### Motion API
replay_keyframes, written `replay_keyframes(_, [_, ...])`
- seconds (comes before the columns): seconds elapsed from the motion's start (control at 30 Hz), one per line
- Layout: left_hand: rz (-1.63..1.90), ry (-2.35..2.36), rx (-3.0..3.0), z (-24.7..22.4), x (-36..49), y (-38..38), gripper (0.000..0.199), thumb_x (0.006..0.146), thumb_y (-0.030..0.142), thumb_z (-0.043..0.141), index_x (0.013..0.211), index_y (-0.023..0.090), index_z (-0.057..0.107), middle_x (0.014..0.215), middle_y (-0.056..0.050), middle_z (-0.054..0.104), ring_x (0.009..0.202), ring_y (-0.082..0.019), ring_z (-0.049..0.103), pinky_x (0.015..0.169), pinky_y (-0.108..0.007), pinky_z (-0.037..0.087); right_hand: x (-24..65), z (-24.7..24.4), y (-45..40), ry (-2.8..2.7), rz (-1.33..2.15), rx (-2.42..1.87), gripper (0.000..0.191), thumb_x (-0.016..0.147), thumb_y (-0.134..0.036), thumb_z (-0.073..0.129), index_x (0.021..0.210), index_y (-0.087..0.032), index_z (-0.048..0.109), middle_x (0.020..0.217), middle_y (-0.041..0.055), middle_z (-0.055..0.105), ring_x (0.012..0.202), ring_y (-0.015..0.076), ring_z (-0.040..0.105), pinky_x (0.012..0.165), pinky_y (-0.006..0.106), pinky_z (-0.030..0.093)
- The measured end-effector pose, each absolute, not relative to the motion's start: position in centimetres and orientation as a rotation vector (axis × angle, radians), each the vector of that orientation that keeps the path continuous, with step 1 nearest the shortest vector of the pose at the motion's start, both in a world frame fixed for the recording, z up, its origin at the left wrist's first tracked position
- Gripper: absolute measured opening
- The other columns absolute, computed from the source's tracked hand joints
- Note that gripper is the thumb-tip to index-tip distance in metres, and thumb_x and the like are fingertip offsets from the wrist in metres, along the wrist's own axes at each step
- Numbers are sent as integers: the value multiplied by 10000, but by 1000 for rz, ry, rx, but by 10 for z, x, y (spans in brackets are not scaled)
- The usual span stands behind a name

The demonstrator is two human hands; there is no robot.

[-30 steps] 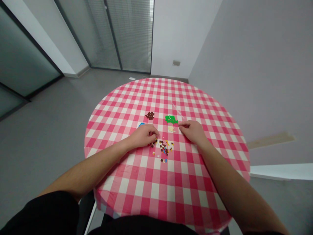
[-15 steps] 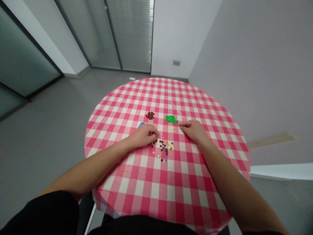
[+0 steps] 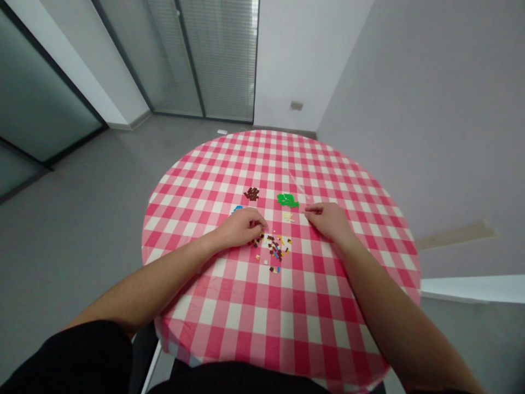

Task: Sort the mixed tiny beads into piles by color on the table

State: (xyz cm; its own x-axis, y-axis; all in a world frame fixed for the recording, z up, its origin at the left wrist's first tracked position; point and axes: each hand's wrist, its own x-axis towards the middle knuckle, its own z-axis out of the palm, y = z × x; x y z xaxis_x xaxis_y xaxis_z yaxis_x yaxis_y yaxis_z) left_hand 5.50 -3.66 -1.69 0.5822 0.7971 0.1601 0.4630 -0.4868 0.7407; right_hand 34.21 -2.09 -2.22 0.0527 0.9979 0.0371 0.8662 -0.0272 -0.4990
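Nearest, small mixed pieces (image 3: 275, 250) lay loose, uncontained, on the checked surface (image 3: 266, 328). The left hand (image 3: 244, 226) curled over their edge; the right hand (image 3: 326, 220) was bunched beside pale pieces (image 3: 287, 216). Whether either gripped anything, I could not tell. A light fingertip pinch seemed best. Beyond: green pieces (image 3: 287, 200), brown pieces (image 3: 251, 193).

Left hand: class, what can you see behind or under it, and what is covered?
Behind the left hand, part of a blue pile shows. Dark brown pieces show at its near edge, toward the right. How far the pile extends, and anything beneath the hand, cannot be seen.
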Motion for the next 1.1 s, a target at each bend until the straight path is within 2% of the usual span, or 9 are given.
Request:
replay_keyframes(0.23, [666,984,2164,-17,55,-36,249,750,110,525,834,188,746,872,-49,727,838,-169,652,809,-311,508,334,-10,-27,-2002,335,-2007,238,854,-227,618,983,-207,817,1008,116,770,976,355,710,832,465,548])
replay_keyframes(0.73, [656,988,2172,-16,55,-36,250,759,107,524,836,189,747,876,-53,727,834,-174,654,798,-315,501,328,-7,-28,-2095,287,-1944,225,839,-230,598,882,-231,819,935,84,767,859,298,700,715,381,516])
replay_keyframes(1.1, [657,983,2173,-16,55,-36,243,763,109,528,841,181,746,879,-53,730,837,-171,652,801,-304,497,327,-9,-28,-2075,285,-1964,235,858,-280,581,845,-201,803,899,95,768,809,271,692,656,348,466])
